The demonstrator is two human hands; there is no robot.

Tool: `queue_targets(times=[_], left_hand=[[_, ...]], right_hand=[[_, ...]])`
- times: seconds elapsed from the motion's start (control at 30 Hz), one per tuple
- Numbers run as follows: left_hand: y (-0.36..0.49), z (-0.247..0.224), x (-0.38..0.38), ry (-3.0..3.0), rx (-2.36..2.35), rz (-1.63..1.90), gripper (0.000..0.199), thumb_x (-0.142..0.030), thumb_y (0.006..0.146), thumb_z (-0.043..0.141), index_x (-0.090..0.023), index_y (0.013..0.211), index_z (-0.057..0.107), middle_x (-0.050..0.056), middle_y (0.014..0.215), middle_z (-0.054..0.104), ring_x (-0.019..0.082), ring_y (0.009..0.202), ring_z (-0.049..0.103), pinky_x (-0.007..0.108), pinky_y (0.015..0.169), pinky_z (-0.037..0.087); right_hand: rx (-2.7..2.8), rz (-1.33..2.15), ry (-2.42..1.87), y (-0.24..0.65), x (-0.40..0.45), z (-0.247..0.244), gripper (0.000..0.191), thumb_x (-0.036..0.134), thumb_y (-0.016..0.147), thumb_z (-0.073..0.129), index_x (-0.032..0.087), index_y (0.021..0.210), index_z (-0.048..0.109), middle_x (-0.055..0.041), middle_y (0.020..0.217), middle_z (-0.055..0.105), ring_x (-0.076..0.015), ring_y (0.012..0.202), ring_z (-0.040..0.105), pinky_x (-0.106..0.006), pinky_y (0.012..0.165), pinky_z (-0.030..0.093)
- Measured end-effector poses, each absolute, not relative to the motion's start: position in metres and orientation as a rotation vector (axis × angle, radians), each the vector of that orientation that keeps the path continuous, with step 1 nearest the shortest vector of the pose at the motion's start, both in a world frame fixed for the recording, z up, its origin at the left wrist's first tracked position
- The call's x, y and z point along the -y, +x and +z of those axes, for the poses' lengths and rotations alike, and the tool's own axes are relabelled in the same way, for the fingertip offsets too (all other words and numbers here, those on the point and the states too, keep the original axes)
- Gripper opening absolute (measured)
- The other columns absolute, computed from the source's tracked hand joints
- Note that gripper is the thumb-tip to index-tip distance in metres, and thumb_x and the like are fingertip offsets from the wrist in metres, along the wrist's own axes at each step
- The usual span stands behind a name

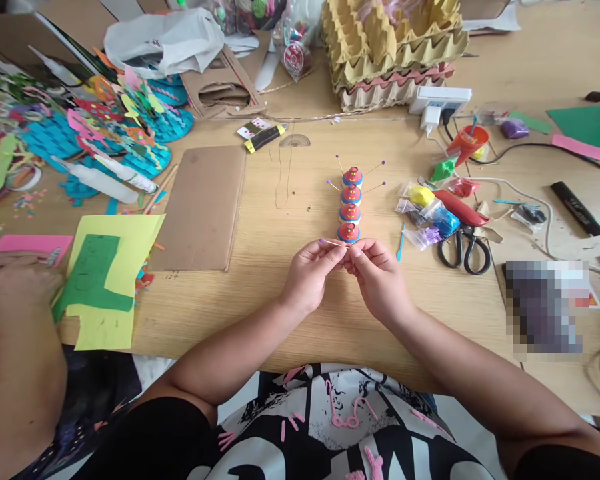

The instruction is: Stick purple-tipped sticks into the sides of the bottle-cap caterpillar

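Note:
My left hand (307,273) is closed in a pinch on a thin stick (333,243) with a purple ball on its end, which points left. Fingertips of my right hand (383,277) are pressed together at the stick's other end, and what is between them is hidden. Just beyond my fingers stands a row of several small red-and-blue clay figures (350,213) with yellow details on their faces. The two farthest figures have purple-tipped sticks (375,187) jutting out on both sides like feelers.
Right: clay packets (445,222), black-handled scissors (464,257), a blue clay tool (401,242) and a power strip (443,98). Behind stand stacked egg trays (390,60). Left: cardboard (200,207), yellow paper (125,287), colourful crafts (120,127) and another person's hand (23,283).

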State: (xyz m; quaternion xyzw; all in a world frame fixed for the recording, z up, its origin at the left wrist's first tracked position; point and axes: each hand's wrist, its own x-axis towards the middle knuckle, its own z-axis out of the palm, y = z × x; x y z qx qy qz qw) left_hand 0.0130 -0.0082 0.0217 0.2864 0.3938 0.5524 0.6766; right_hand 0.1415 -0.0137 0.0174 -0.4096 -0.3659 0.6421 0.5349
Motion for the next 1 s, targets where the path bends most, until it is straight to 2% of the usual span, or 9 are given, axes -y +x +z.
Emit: queue_targets(times=[0.3,0.4,0.5,0.6,0.83,1.0], left_hand=[[0.012,0.020,0.006,0.723,-0.956,1.291,0.034,-0.046,0.072,0.089,-0.019,0.077,0.070,-0.001,0.080,0.071,0.012,0.075,0.066,0.029,0.074,0.056],[0.005,0.016,-0.005,0.712,-1.068,1.408,0.032,-0.040,0.068,0.091,-0.018,0.078,0.069,-0.001,0.082,0.071,0.010,0.076,0.065,0.024,0.072,0.053],[-0.005,0.011,-0.020,0.637,-1.137,1.489,0.031,-0.035,0.067,0.091,-0.018,0.080,0.068,-0.002,0.079,0.069,0.006,0.071,0.062,0.020,0.068,0.051],[-0.010,0.008,-0.031,0.558,-1.166,1.472,0.031,-0.033,0.068,0.090,-0.017,0.081,0.067,-0.002,0.080,0.070,0.005,0.068,0.062,0.018,0.067,0.050],[-0.006,0.008,-0.064,0.736,-1.237,1.353,0.025,-0.030,0.072,0.087,-0.015,0.080,0.068,0.001,0.080,0.071,0.006,0.064,0.061,0.020,0.063,0.048],[-0.002,-0.001,-0.094,0.891,-1.271,1.323,0.016,-0.023,0.075,0.081,-0.014,0.077,0.068,0.000,0.075,0.069,0.006,0.061,0.058,0.020,0.060,0.045]], right_hand=[[1.003,1.372,-1.044,0.141,0.013,0.019,0.022,0.044,0.090,0.073,0.025,0.087,0.064,-0.0004,0.080,0.064,-0.0152,0.076,0.058,-0.031,0.072,0.050],[1.109,1.261,-1.129,0.156,-0.005,0.024,0.023,0.046,0.091,0.070,0.025,0.099,0.064,-0.0022,0.089,0.066,-0.0160,0.080,0.060,-0.032,0.073,0.051],[1.359,1.118,-1.317,0.179,-0.035,0.025,0.033,0.041,0.087,0.072,0.024,0.114,0.064,-0.0037,0.098,0.066,-0.0166,0.083,0.060,-0.032,0.073,0.051],[1.580,0.937,-1.493,0.195,-0.067,0.018,0.036,0.035,0.083,0.073,0.022,0.115,0.065,-0.0063,0.104,0.066,-0.0175,0.083,0.060,-0.034,0.076,0.050],[1.708,1.016,-1.472,0.197,-0.095,0.000,0.035,0.042,0.082,0.074,0.021,0.109,0.068,0.0001,0.077,0.059,-0.0145,0.066,0.053,-0.029,0.063,0.041],[1.780,1.017,-1.394,0.197,-0.095,-0.001,0.038,0.039,0.083,0.075,0.023,0.116,0.069,0.0011,0.074,0.059,-0.0150,0.065,0.051,-0.030,0.063,0.041]])
